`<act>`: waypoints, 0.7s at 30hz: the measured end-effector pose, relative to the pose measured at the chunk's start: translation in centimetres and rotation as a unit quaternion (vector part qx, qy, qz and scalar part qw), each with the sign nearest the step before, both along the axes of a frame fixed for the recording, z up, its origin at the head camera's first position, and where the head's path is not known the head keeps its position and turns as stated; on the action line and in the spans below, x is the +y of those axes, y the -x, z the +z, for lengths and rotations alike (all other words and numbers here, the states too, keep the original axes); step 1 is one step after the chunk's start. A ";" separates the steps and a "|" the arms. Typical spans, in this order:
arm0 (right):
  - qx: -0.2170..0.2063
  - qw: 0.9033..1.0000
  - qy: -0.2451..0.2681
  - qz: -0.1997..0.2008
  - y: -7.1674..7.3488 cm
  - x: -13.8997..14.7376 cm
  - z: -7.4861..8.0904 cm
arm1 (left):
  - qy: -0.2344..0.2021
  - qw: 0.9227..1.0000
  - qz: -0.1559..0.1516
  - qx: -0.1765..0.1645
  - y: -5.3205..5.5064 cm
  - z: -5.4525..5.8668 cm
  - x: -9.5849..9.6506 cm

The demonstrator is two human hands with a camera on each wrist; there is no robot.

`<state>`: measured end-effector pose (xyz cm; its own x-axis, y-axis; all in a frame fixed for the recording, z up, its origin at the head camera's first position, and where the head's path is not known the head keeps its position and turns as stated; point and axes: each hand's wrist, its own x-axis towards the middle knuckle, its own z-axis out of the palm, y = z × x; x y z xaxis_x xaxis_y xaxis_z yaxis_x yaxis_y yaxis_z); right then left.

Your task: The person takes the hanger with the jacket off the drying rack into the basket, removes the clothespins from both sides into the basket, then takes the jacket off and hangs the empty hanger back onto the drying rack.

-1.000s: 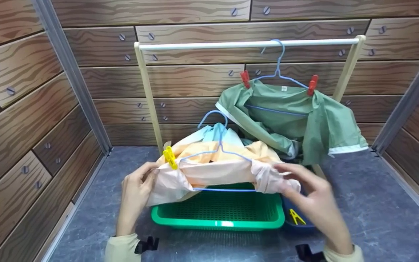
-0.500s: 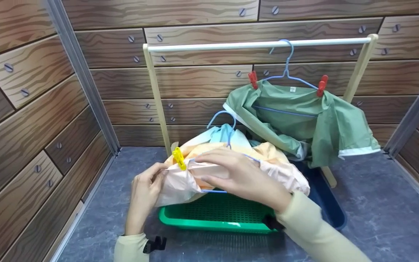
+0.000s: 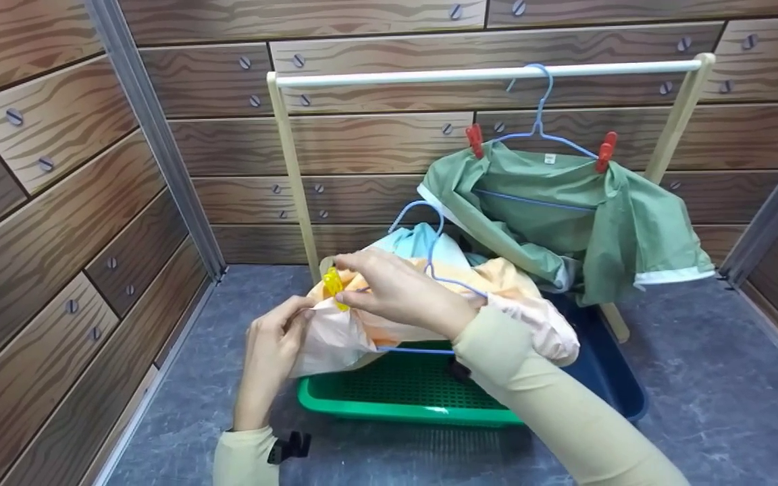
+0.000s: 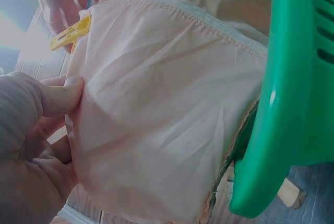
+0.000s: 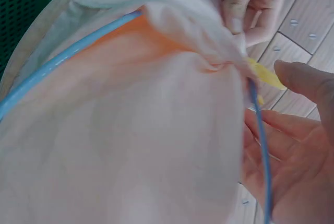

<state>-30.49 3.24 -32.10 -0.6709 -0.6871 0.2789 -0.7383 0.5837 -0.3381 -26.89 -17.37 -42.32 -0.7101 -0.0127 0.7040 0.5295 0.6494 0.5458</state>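
A pale pink, orange and light-blue garment (image 3: 497,270) lies bunched over a green basket, with a blue hanger (image 3: 433,260) inside its neckline. My left hand (image 3: 274,341) pinches the garment's left end between thumb and fingers; the left wrist view shows the thumb (image 4: 65,96) pressed on the cloth. A yellow clothespin (image 3: 332,287) clamps cloth and hanger near that hand. Around the clothespin, my right hand (image 3: 396,287) has its thumb and fingers spread. In the right wrist view the thumb (image 5: 302,80) reaches the clothespin's end, with the fingers behind the cloth.
The green basket (image 3: 409,408) stands below the garment, with a dark blue tray (image 3: 622,385) beside it. Behind, a rack with a white bar (image 3: 396,77) carries a green shirt (image 3: 537,185) on another blue hanger, held by red clothespins (image 3: 606,152).
My right hand has left the garment's right end and crossed left over it to the yellow clothespin. The left hand keeps its hold on the cloth. The head view has shifted slightly.
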 end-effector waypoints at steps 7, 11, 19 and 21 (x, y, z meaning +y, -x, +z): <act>-0.013 0.997 0.069 0.036 0.1 -0.7 -0.4 | 0.003 1.000 -0.003 -0.002 0.0 0.3 0.0; 0.025 0.995 0.082 0.042 -0.3 -0.8 -0.2 | 0.009 1.000 -0.011 0.000 0.1 0.6 0.2; 0.128 0.987 0.088 0.039 -0.7 -0.8 -1.0 | 0.004 1.000 -0.006 -0.011 -0.1 0.3 0.2; 0.127 0.985 0.112 0.042 -0.6 -0.8 -1.2 | 0.000 1.000 -0.008 -0.010 -0.1 0.3 0.3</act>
<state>-29.85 2.42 -33.30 -0.5042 -0.6389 0.5810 -0.8576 0.4494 -0.2501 -26.76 -17.11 -42.04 -0.7244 -0.0005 0.6894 0.5287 0.6414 0.5560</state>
